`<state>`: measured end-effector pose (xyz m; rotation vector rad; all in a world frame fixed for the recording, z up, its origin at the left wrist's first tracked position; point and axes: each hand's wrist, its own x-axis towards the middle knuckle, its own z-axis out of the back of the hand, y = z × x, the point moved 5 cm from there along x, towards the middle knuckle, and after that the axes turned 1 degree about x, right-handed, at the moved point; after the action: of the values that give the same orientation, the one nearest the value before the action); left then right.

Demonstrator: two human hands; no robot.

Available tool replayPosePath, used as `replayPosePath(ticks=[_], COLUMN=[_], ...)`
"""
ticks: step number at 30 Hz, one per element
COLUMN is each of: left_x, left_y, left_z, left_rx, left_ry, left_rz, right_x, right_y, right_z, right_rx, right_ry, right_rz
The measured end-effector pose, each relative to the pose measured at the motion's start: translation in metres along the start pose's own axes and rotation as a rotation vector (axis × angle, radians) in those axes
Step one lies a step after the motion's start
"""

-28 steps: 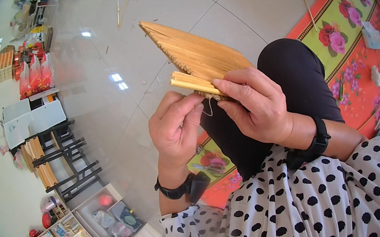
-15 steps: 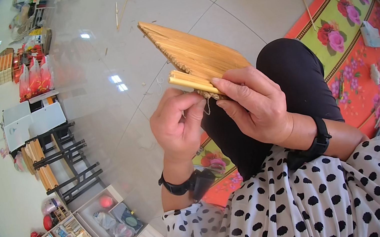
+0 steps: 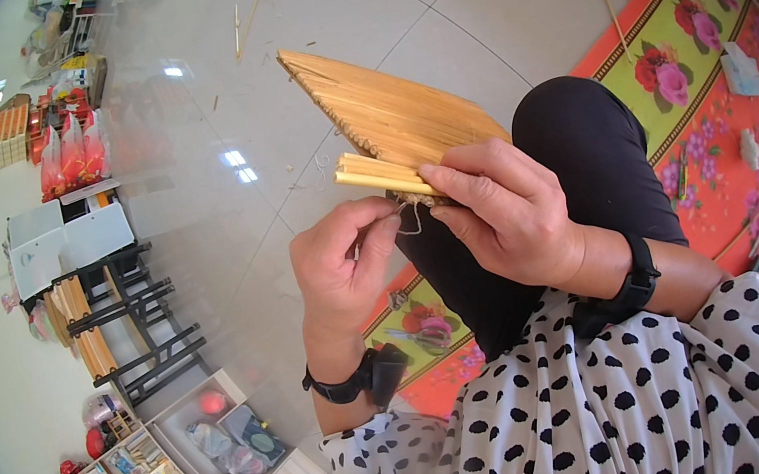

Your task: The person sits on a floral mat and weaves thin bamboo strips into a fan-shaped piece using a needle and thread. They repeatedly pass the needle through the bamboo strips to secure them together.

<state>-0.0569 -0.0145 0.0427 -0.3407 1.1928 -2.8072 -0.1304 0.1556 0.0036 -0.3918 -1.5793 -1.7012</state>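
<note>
Your left hand (image 3: pixel 338 259) is now sitting slightly farther from the straw panel (image 3: pixel 391 101) than a moment ago, and more of the thin string (image 3: pixel 417 222) is showing; this is suggesting that you are pulling it at the knotted edge (image 3: pixel 422 199). Your left thumb and forefinger are pinching the string. Your right hand (image 3: pixel 509 209) is gripping the yellow stalks (image 3: pixel 379 176) and the panel, which is extending ahead of both hands. Your dark knee (image 3: pixel 581 130) is limiting the right hand's far side; the tiled floor (image 3: pixel 237 262) is leaving room leftward of your left hand.
</note>
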Motion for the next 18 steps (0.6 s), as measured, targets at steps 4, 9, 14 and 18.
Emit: replayPosePath(ticks=[4, 9, 14, 18], left_x=[0.0002, 0.0055, 0.0066, 0.0052], left_y=[-0.0029, -0.0012, -0.0021, -0.0003], left_z=[0.0054, 0.0027, 0.0049, 0.0022], left_rx=[0.026, -0.016, 0.004, 0.056], left_ry=[0.025, 0.051, 0.022, 0.0], left_rz=[-0.048, -0.015, -0.091, -0.142], right_x=[0.0005, 0.0002, 0.0007, -0.0003], right_y=[0.0014, -0.0022, -0.0006, -0.0021], right_z=[-0.0006, 0.0017, 0.0012, 0.0021], right_rx=[0.006, -0.004, 0.022, 0.043], right_ry=[-0.006, -0.007, -0.007, -0.013], right_rz=[0.005, 0.006, -0.002, -0.016])
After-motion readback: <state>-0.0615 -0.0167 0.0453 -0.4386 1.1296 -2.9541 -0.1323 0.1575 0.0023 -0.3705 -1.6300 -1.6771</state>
